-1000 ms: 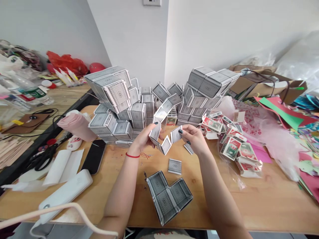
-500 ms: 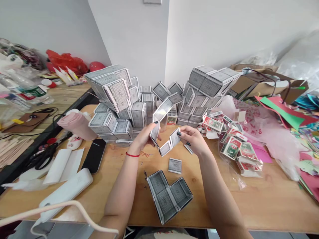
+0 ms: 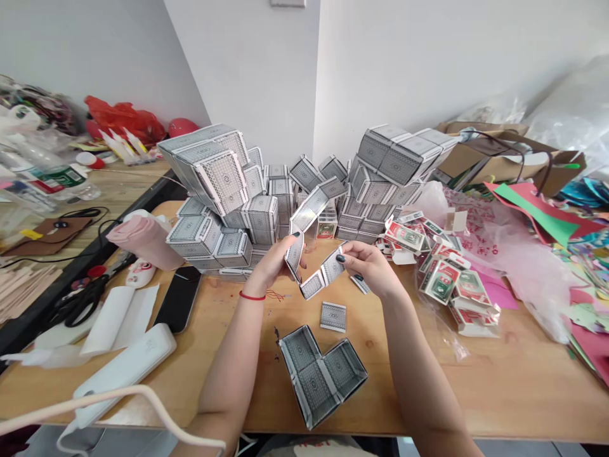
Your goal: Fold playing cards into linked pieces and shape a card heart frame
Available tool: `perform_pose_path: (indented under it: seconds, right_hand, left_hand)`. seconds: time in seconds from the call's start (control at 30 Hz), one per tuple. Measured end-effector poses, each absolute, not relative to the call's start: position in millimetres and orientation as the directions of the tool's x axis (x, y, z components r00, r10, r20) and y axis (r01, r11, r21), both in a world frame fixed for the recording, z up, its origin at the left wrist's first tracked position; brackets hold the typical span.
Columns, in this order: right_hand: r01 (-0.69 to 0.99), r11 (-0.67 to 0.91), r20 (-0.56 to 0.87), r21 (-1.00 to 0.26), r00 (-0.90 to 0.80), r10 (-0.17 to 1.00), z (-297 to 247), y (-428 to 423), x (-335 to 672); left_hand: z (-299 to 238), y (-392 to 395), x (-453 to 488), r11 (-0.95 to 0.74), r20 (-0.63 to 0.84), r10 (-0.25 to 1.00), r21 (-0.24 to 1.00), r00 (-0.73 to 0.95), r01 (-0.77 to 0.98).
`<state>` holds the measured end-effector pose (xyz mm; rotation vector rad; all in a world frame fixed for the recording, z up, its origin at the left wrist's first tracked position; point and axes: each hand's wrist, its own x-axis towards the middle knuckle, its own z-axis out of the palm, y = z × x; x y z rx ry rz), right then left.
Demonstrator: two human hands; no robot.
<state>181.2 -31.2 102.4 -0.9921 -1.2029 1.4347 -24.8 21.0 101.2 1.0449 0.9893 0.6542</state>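
A strip of joined, folded playing cards (image 3: 313,285) hangs bent in the air between my hands. My left hand (image 3: 279,261) pinches its left part, and my right hand (image 3: 365,263) grips the right end between thumb and fingers. The strip's upper section (image 3: 309,211) rises away behind my left fingers. Below lies a single folded card (image 3: 333,317), flat on the wooden table (image 3: 247,393). Nearer my body rests an L-shaped open card box (image 3: 314,384) with three compartments. Another folded card (image 3: 360,285) is partly hidden behind my right hand.
Stacked card blocks stand at the back left (image 3: 223,178) and back right (image 3: 399,155). Several opened card packs (image 3: 445,276) are heaped on the right beside a plastic bag (image 3: 528,279). On the left lie a phone (image 3: 178,298), scissors (image 3: 88,295), a pink cup (image 3: 145,238) and a white device (image 3: 126,362).
The right part of the card strip has shifted very slightly and its lower fold looks a little more opened out. Both hands keep their hold; the camera view has moved slightly.
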Motion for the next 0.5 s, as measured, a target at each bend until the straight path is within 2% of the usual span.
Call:
perform_pose_path:
  seconds: [0.5]
  right_hand:
    - [-0.122, 0.019, 0.045, -0.992, -0.212, 0.976, 102.3, -31.3, 176.5]
  left_hand:
    - [95.2, 24.4, -26.0, 0.392, -0.343, 0.839, 0.920, 0.423, -0.031]
